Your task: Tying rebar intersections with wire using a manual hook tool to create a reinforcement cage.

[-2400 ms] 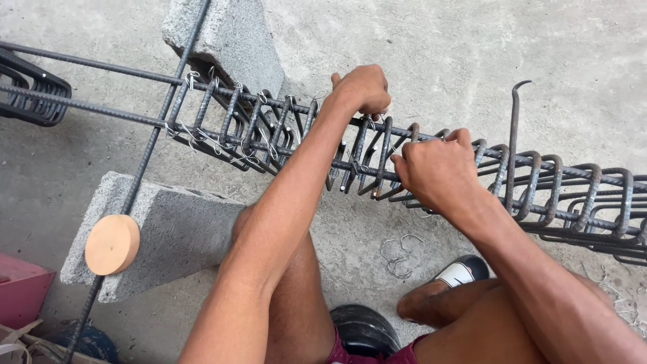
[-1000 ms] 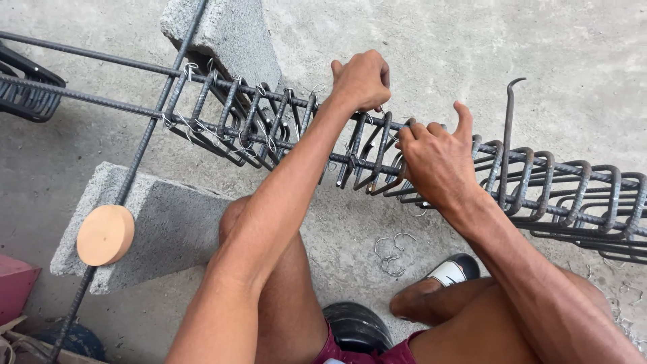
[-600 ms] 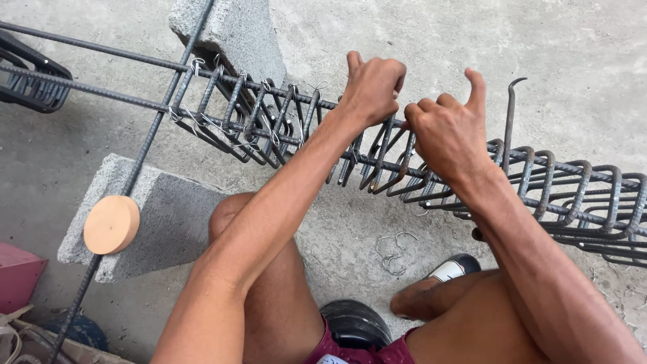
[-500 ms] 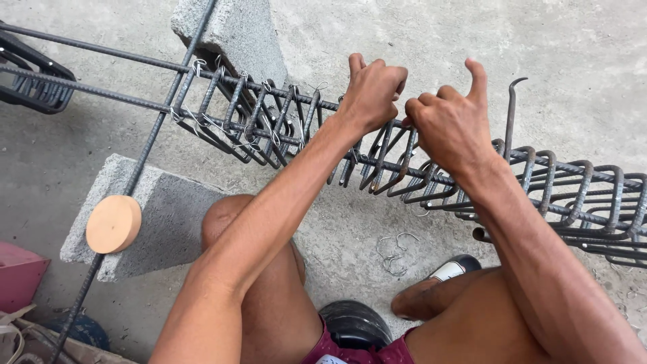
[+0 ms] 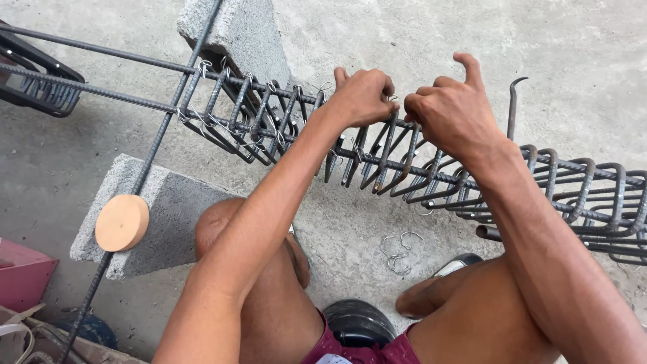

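Note:
A cage of long steel bars and many bent rebar stirrups (image 5: 411,168) runs across the view from upper left to right. My left hand (image 5: 360,94) is closed over the top bar at one stirrup. My right hand (image 5: 455,111) sits just beside it, fingers pinched at the same spot with the thumb raised; thin tie wire seems to lie between the fingers. A hooked metal tool (image 5: 512,108) stands upright just right of my right hand. Wire ties (image 5: 202,67) show on the stirrups at the left.
Two grey concrete blocks (image 5: 242,34) (image 5: 162,209) hold up the bars. A round wooden disc (image 5: 121,222) lies on the near block. Loose wire loops (image 5: 397,246) lie on the concrete floor. My knees and a foot in a sandal (image 5: 445,283) are below. A pink box (image 5: 20,280) sits lower left.
My right hand has slid left along the cage to meet my left hand at the top bar. Both hands now pinch at one stirrup, and the view has shifted slightly.

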